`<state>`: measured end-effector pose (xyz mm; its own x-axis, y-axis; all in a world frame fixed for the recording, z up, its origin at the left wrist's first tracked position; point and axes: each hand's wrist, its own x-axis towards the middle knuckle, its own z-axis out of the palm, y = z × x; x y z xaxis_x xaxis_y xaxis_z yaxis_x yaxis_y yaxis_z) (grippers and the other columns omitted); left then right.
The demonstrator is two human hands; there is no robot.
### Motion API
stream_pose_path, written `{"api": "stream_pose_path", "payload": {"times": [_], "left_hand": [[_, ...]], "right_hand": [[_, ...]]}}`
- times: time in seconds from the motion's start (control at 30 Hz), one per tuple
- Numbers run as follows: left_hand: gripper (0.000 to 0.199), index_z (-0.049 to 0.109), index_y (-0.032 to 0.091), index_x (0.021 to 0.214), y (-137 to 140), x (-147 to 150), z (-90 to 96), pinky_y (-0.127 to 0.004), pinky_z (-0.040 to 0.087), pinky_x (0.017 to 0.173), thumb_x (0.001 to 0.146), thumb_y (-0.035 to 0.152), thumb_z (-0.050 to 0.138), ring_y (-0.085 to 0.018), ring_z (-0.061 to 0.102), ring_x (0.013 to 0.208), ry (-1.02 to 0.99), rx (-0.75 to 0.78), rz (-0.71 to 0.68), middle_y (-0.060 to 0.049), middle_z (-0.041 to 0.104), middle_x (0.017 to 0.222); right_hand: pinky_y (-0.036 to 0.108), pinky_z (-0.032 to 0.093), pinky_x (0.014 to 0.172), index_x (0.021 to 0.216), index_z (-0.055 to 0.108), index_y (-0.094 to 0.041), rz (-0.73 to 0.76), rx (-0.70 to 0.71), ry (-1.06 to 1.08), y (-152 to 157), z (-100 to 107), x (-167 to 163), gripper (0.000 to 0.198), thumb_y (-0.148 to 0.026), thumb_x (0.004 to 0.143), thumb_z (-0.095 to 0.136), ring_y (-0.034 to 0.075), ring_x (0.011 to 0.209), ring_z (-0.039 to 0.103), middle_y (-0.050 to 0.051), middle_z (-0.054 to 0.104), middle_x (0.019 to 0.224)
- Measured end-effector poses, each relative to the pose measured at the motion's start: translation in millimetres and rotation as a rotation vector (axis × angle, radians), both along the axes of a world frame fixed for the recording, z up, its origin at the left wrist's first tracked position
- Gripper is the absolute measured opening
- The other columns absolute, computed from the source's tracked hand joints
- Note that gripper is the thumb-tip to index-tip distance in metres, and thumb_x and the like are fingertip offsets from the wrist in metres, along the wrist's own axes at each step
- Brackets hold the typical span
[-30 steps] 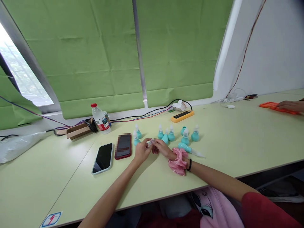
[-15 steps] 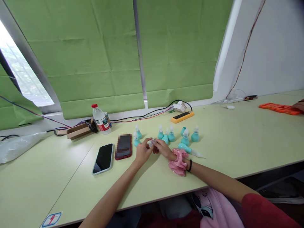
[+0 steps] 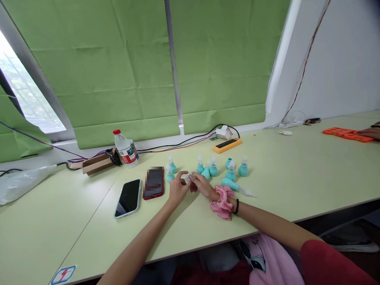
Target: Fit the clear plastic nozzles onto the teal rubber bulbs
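Note:
My left hand [image 3: 178, 187] and my right hand [image 3: 203, 184] meet above the table, fingers pinched round a small clear plastic piece [image 3: 188, 177]. Its exact kind is hard to make out, as the fingers cover part of it. Just beyond the hands stand several teal rubber bulbs with clear tips, among them one bulb [image 3: 213, 170] behind my right hand and another [image 3: 170, 177] beside my left. A teal bulb with a long clear nozzle [image 3: 230, 183] lies on its side near my right wrist. An open teal bulb [image 3: 228, 162] without a tip lies farther back.
Left of my hands lie a red-cased phone [image 3: 153, 183] and a light-cased phone [image 3: 128, 198]. A water bottle [image 3: 126, 149], cardboard box [image 3: 97, 164], yellow power strip [image 3: 227, 145] and cables line the back. At far right, another person's hand [image 3: 371, 132] touches orange trays [image 3: 341, 132].
Both my hands stay nearly in place with the clear piece, the fingers shifting slightly. At far right, the other person's hand has moved over the orange trays.

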<state>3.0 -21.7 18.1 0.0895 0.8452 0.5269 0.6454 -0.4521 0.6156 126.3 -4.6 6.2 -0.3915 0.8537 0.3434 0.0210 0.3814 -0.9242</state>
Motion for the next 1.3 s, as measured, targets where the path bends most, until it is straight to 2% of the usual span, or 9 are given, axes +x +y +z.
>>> {"api": "stream_pose_path", "payload": {"times": [0.2,0.53,0.63,0.73,0.9,1.0,1.1,1.2,1.3], "left_hand": [[0.021,0.049,0.016,0.087,-1,0,1.9,-0.017,0.03,0.042,0.072,0.03,0.044,-0.007,0.042,0.036,-0.003,-0.002,-0.023,0.006,0.049,0.041],[0.022,0.052,0.015,0.085,-2,-2,2.3,-0.017,0.025,0.042,0.073,0.03,0.044,-0.005,0.032,0.035,0.001,0.058,-0.04,0.008,0.041,0.039],[0.023,0.054,0.015,0.085,-2,-2,2.7,-0.017,0.025,0.042,0.072,0.031,0.045,-0.005,0.03,0.036,0.004,0.058,-0.026,0.008,0.038,0.038],[0.026,0.056,0.015,0.085,-1,-2,4.2,-0.018,0.025,0.042,0.071,0.034,0.047,-0.005,0.028,0.036,-0.024,0.064,0.009,0.008,0.035,0.038],[0.032,0.056,0.015,0.084,0,-2,7.6,-0.018,0.025,0.042,0.069,0.042,0.048,-0.005,0.028,0.035,-0.055,0.074,0.081,0.008,0.035,0.037],[0.034,0.055,0.015,0.085,0,-3,7.5,-0.019,0.025,0.042,0.069,0.044,0.047,-0.006,0.03,0.036,-0.047,0.051,0.078,0.008,0.037,0.037],[0.034,0.055,0.015,0.085,1,-4,5.8,-0.018,0.026,0.043,0.069,0.044,0.047,-0.006,0.033,0.037,-0.032,0.036,0.071,0.008,0.038,0.038],[0.034,0.055,0.015,0.086,1,-3,4.7,-0.019,0.027,0.044,0.07,0.044,0.047,-0.006,0.033,0.037,0.003,0.033,0.079,0.007,0.038,0.038],[0.033,0.055,0.015,0.086,1,-3,4.6,-0.019,0.028,0.045,0.071,0.043,0.046,-0.007,0.034,0.037,0.036,0.023,0.079,0.007,0.039,0.038]], "right_hand": [[0.018,0.034,0.039,0.071,0.043,-0.017,-0.004,-0.014,-0.006,-1,0,0,0.035,-0.049,0.079,0.03,0.007,0.039,0.043,-0.004,0.046,0.045],[0.018,0.033,0.04,0.072,0.043,-0.018,-0.006,-0.002,-0.017,0,-3,0,0.034,-0.049,0.08,0.031,0.007,0.038,0.042,-0.004,0.048,0.045],[0.018,0.032,0.04,0.071,0.043,-0.018,-0.022,0.024,-0.067,-1,-2,1,0.035,-0.049,0.08,0.029,0.007,0.038,0.041,-0.004,0.048,0.046],[0.018,0.032,0.042,0.082,0.047,-0.018,-0.1,0.126,-0.183,-4,4,4,0.033,-0.046,0.081,0.029,0.008,0.04,0.043,-0.004,0.048,0.045],[0.02,0.033,0.047,0.109,0.04,-0.02,-0.297,0.354,-0.293,-17,34,12,0.035,-0.037,0.079,0.039,0.01,0.044,0.044,-0.005,0.048,0.046],[0.021,0.034,0.048,0.106,0.043,-0.02,-0.307,0.514,-0.297,-27,64,26,0.033,-0.034,0.076,0.045,0.009,0.043,0.043,-0.004,0.05,0.05],[0.021,0.038,0.053,0.094,0.05,-0.018,-0.446,0.625,-0.227,-27,99,51,0.025,-0.034,0.078,0.041,0.009,0.05,0.048,-0.001,0.052,0.056],[0.022,0.042,0.058,0.088,0.053,-0.015,-0.525,0.66,-0.213,-9,126,87,0.026,-0.034,0.08,0.036,0.011,0.06,0.053,0.002,0.055,0.065],[0.023,0.043,0.059,0.085,0.056,-0.014,-0.522,0.616,-0.34,26,138,125,0.028,-0.034,0.078,0.038,0.011,0.063,0.054,0.004,0.058,0.069]]}}
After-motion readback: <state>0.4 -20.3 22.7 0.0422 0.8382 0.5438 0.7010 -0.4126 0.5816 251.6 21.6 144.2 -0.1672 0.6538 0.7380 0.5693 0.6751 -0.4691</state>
